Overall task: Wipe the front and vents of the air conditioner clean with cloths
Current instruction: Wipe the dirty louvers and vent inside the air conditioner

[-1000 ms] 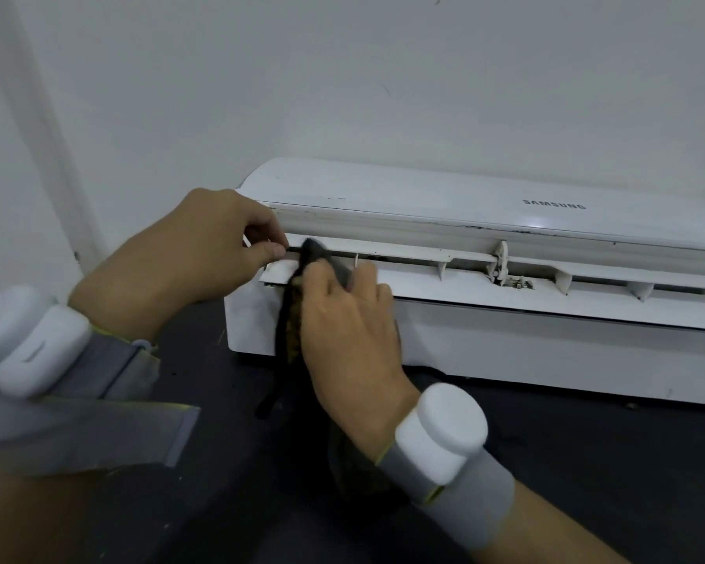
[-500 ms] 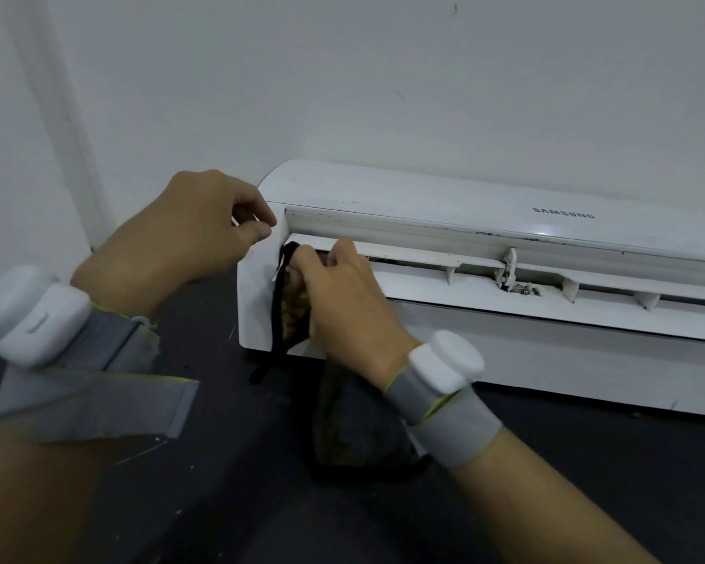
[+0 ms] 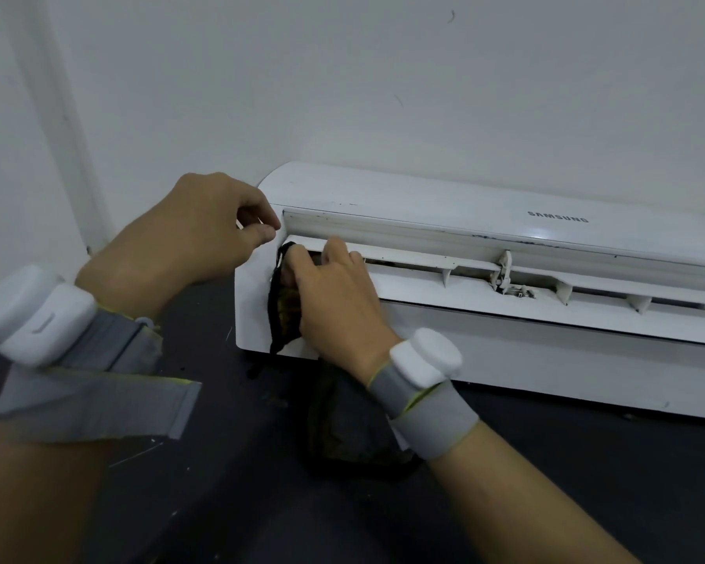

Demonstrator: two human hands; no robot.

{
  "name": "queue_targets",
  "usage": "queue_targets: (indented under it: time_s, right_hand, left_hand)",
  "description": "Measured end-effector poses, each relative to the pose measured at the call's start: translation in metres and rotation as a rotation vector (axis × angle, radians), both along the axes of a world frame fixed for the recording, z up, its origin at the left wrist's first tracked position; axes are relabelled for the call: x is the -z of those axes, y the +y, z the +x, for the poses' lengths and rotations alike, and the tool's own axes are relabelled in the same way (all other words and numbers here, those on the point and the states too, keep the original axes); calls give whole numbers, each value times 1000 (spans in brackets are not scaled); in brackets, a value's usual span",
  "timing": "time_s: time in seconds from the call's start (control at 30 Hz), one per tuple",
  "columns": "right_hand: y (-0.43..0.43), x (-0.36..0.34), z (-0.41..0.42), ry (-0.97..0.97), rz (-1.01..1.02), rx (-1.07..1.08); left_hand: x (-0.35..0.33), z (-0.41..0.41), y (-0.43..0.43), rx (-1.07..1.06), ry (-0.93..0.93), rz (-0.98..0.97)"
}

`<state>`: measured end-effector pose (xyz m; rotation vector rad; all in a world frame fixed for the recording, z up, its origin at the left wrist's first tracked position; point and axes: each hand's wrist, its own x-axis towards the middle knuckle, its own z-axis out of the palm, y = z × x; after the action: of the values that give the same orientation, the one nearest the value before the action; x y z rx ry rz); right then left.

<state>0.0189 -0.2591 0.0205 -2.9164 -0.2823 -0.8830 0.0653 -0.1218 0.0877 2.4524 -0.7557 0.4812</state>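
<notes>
A white Samsung air conditioner sits on a dark surface against the wall. The right hand grips a dark cloth, pressing it into the vent's left end. The left hand, fingers curled closed, pinches the louver corner.

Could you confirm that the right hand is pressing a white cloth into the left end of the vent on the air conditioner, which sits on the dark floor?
Not quite: the cloth is dark, nearly black, not white, as the head view shows. The rest holds: the right hand presses it into the left end of the vent on the air conditioner, which sits on the dark floor.
</notes>
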Motion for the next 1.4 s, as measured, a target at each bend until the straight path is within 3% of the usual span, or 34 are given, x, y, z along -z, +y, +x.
queue_targets:
  time_s: [0.13, 0.2, 0.33, 0.57, 0.73, 0.87, 1.1, 1.27, 1.4]
  right_hand:
    - [-24, -11, -13, 153, 259, -156]
    - [-32, -8, -24, 150, 280, -192]
    - [-19, 10, -37, -52, 78, -84]
    - [-11, 29, -35, -450, 49, -45]
    - [-10, 24, -24, -316, -139, 207]
    - [-5, 10, -16, -187, -10, 355]
    - [-20, 6, -17, -222, 285, 246]
    - [-21, 9, -24, -280, 297, 148]
    - [-29, 16, -31, -302, 251, 58]
  left_hand:
    - [1, -3, -4, 16, 21, 13]
    - [2, -2, -4, 16, 31, 13]
    - [1, 3, 1, 2, 29, 1]
    - [1, 11, 11, 32, 46, -34]
    - [6, 18, 7, 74, 98, -24]
    - [11, 19, 7, 109, 113, -23]
    - [16, 1, -12, 294, 41, -66]
    - [31, -29, -38, 216, 97, 106]
    - [45, -49, -47, 160, -7, 176]
